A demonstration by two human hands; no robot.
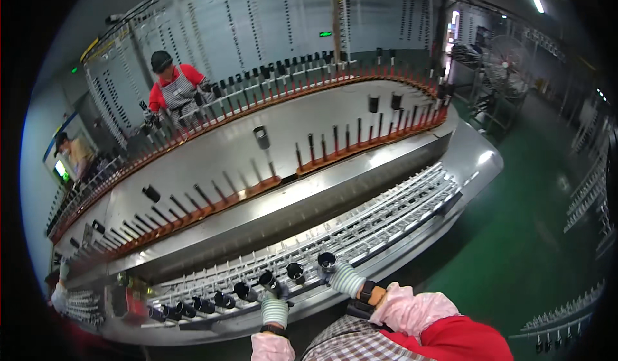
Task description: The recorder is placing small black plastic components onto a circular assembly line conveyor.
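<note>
Both my hands wear pale striped knit gloves. My right hand (346, 279) is closed on a black open-topped cylinder (327, 260) at the bench's near side. To its left, my left hand (275, 309) is closed around the lower part of another black cylinder (268, 279); its fingertips are partly hidden. Between them, one more black cylinder (295, 272) stands on a peg of the silver rack (380, 233). Several similar black cylinders (224, 299) line the rack's near edge to the left, tilted with their openings up.
Beyond the racks, a looped conveyor (199, 212) carries upright spindles, a few topped with black cylinders (261, 137). A co-worker in red (175, 89) stands on its far side; another person (76, 152) is at far left. More pegged racks (560, 319) are at right above the green floor (508, 232).
</note>
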